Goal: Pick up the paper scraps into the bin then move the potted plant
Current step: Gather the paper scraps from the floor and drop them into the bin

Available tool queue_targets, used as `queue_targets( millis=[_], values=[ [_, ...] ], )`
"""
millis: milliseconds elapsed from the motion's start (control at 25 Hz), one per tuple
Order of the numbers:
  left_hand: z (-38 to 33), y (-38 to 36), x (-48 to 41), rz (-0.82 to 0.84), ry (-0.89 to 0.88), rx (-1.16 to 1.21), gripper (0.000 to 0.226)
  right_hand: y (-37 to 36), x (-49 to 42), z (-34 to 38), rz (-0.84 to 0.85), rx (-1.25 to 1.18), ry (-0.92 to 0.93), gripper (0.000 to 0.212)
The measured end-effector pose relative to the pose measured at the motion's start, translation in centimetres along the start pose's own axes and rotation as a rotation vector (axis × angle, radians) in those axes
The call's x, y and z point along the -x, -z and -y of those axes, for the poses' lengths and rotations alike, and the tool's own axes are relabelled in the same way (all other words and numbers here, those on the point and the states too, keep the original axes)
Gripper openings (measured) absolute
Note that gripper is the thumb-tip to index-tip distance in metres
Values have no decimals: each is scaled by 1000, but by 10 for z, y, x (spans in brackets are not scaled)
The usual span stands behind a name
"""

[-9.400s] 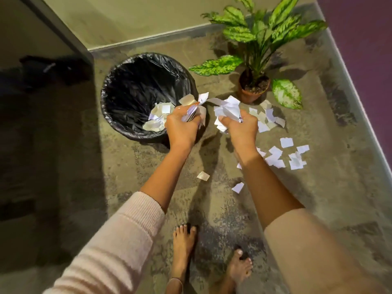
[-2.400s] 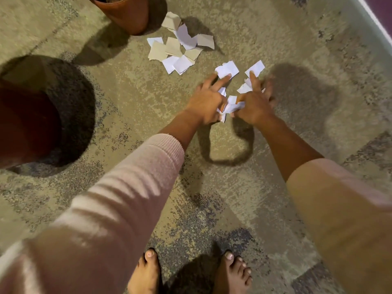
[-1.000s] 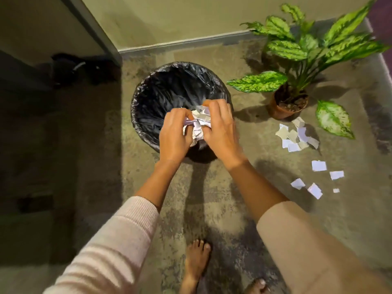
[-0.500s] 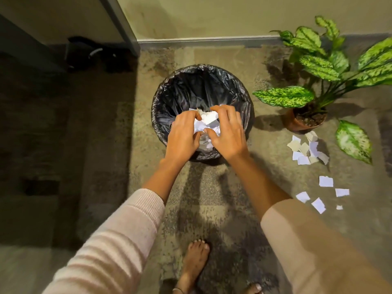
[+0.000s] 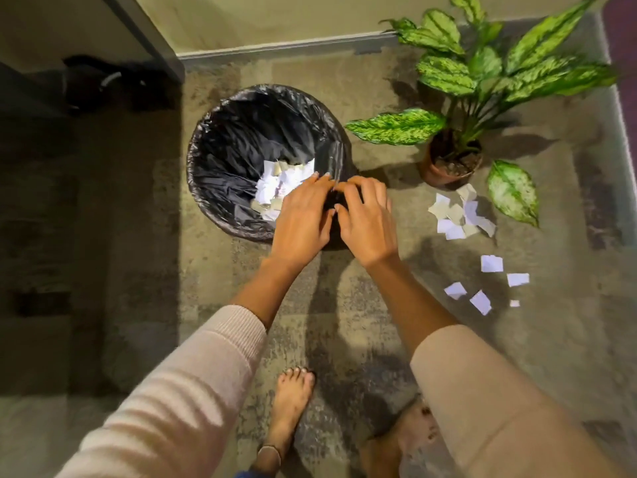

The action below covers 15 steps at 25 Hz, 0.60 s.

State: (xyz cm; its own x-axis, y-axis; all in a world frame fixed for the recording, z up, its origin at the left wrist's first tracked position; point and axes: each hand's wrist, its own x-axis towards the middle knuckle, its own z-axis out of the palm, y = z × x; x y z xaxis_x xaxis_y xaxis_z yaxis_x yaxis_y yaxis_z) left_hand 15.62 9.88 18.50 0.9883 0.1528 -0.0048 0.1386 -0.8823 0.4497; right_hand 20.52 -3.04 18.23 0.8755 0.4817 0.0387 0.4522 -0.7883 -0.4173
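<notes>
The round bin [image 5: 220, 132], lined with a black bag, stands on the floor with a heap of paper scraps [image 5: 281, 182] inside. My left hand [image 5: 303, 219] and my right hand [image 5: 367, 219] hover side by side over the bin's near right rim, fingers spread, holding nothing. To the right stands the potted plant [image 5: 448, 167] in a terracotta pot with large green leaves. A pile of scraps [image 5: 458, 215] lies just in front of the pot. Several loose scraps [image 5: 491, 263] lie further towards me on the right.
Walls close the corner behind the bin and plant. A dark wall edge or door frame [image 5: 144, 32] and a dark object [image 5: 100, 81] are at the upper left. My bare feet [image 5: 291, 408] stand on the mottled floor below my arms.
Both hands carried a bunch of scraps over the bin, then let it drop inside. They now hang open and have shifted to the bin's right rim.
</notes>
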Motion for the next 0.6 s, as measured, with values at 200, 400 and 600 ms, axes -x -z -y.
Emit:
queue_targets(
  millis=[200,400,600],
  values=[
    [-67,-40,-5,111,-74,-101,52,28,34,-81,74,125,-55,35],
    [-114,-96,-7,242,-206,-244,49,50,80,-176,53,217,-120,31],
    [-130,-194,6,429,-337,-307,44,16,139,-263,96,184,-263,33]
  ],
)
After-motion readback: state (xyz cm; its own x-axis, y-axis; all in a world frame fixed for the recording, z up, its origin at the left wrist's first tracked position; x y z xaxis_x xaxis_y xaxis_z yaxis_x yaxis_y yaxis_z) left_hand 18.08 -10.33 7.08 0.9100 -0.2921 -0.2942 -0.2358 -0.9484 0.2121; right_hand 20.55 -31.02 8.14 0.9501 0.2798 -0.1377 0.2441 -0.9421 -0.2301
